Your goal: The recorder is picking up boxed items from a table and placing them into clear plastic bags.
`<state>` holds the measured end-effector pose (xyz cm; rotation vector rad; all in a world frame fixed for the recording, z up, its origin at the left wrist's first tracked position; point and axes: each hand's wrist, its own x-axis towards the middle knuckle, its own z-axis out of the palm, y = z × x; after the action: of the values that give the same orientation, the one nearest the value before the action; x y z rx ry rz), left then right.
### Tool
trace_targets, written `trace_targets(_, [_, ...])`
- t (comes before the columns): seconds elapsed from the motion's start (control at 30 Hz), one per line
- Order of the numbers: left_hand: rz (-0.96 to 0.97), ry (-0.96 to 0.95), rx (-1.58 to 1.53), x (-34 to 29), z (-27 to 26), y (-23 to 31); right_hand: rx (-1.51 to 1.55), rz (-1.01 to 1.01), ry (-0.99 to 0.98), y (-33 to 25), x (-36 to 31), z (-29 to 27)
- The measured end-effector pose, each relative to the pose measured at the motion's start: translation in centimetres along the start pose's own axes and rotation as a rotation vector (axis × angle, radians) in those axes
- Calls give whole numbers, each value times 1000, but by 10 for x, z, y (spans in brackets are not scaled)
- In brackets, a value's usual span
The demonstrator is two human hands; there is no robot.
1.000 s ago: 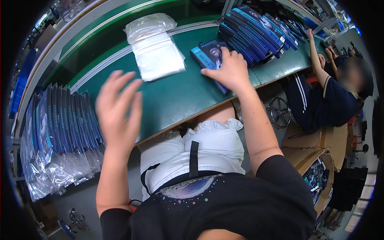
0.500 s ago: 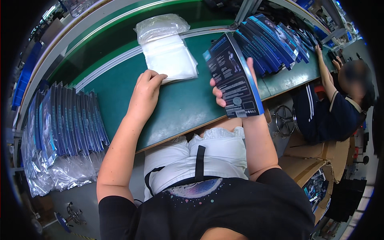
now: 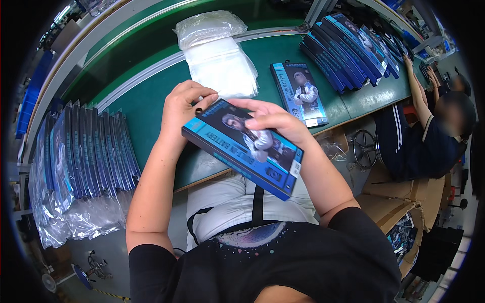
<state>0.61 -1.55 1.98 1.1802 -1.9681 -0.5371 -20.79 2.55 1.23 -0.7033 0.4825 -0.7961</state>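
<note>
My left hand (image 3: 188,107) is at the near edge of a stack of clear plastic bags (image 3: 222,68), thumb and forefinger pinched on the edge of a bag. In front of it, my right hand (image 3: 275,121) grips a dark blue and black retail box (image 3: 247,149), thumb on top and the other fingers mostly hidden beneath. The box is tilted, its picture of a hooded figure facing up and its upper end close to my left fingertips. A similar box (image 3: 299,96) lies flat on the green table to the right, picture up.
Boxes in a leaning row (image 3: 348,50) stand at the table's back right. Several bagged boxes (image 3: 91,151) stand upright at far left. A plastic-wrapped bundle (image 3: 209,28) lies behind the bags. Another person (image 3: 424,136) sits at right, near an open carton (image 3: 404,227).
My right hand has swung left and turned, now showing a box's front instead of a back. One box now lies on the table at right. My left hand stays by the bags.
</note>
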Motion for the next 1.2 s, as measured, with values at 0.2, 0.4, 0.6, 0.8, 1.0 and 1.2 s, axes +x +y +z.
trace_targets(0.2, [-243,-39,-97,-1,-15,-6,-52,-41,67,-17,5,1])
trace_targets(0.4, [-497,-116,-302,-3,-15,-6,-209,-14,136,-18,0,-16])
trace_targets(0.6, [-260,-5,-58,-8,-9,6,-313,-283,325,4,6,5])
trace_targets(0.8, [181,229,342,-25,-3,11,-327,-315,439,30,18,5])
trace_targets(1.0, [-145,102,-159,-43,-2,9,19,-331,560,24,9,6])
trace_targets(1.2, [-742,151,-1320,-37,7,25,-625,-208,373,28,2,17])
